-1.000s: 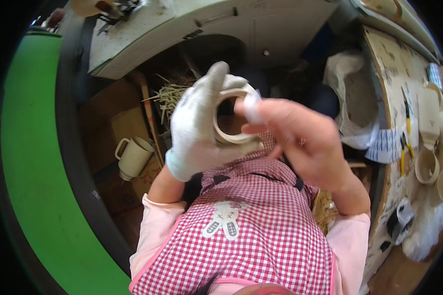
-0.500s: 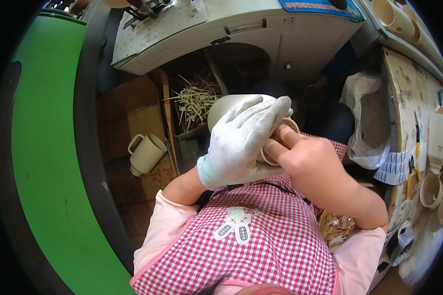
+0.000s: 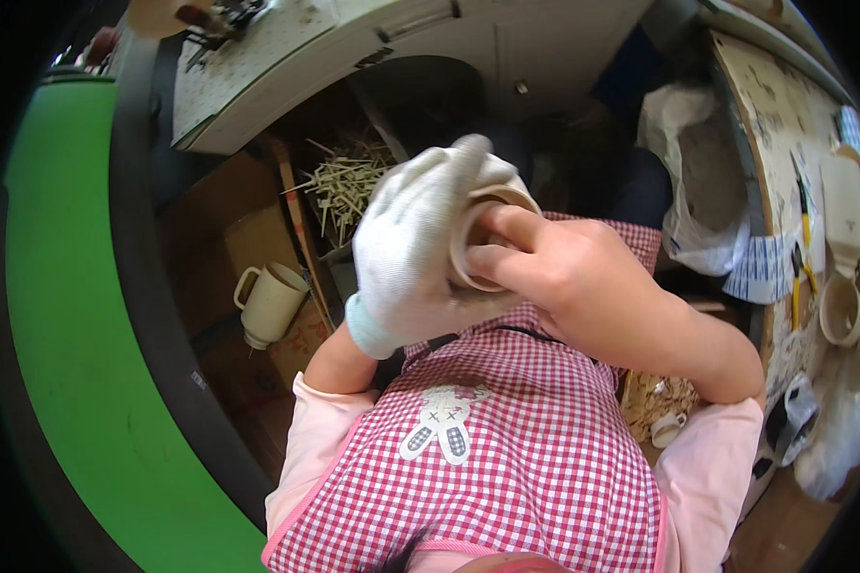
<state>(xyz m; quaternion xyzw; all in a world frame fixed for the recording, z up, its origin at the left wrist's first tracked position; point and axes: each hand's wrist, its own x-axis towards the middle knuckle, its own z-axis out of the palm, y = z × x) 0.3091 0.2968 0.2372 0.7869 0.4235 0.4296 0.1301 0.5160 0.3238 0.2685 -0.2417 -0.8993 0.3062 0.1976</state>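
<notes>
A cream hollow cup [image 3: 462, 246] is held in front of my apron, its round mouth tilted up and to the right. My left hand [image 3: 401, 239], in a white knitted glove, wraps round its outer wall with the fingers over the far side. Bare, my right hand [image 3: 588, 277] comes in from the right, with its thumb and a finger bent into the mouth. Those fingertips are hidden inside the cup, so whatever they pinch does not show. Most of the cup's body is covered by the glove.
At left, a cream handled jug [image 3: 275, 304] lies in a cardboard box beside a bin of thin sticks [image 3: 347, 191]. A worn bench [image 3: 774, 115] on the right bears yellow-handled pliers [image 3: 797, 286] and cream cups [image 3: 839, 310]. A plastic bag [image 3: 678, 181] hangs beside it.
The cup has tipped, so its mouth now faces me more. My gloved hand has turned with it, and both hands appear farther left. The whole view has shifted slightly.
</notes>
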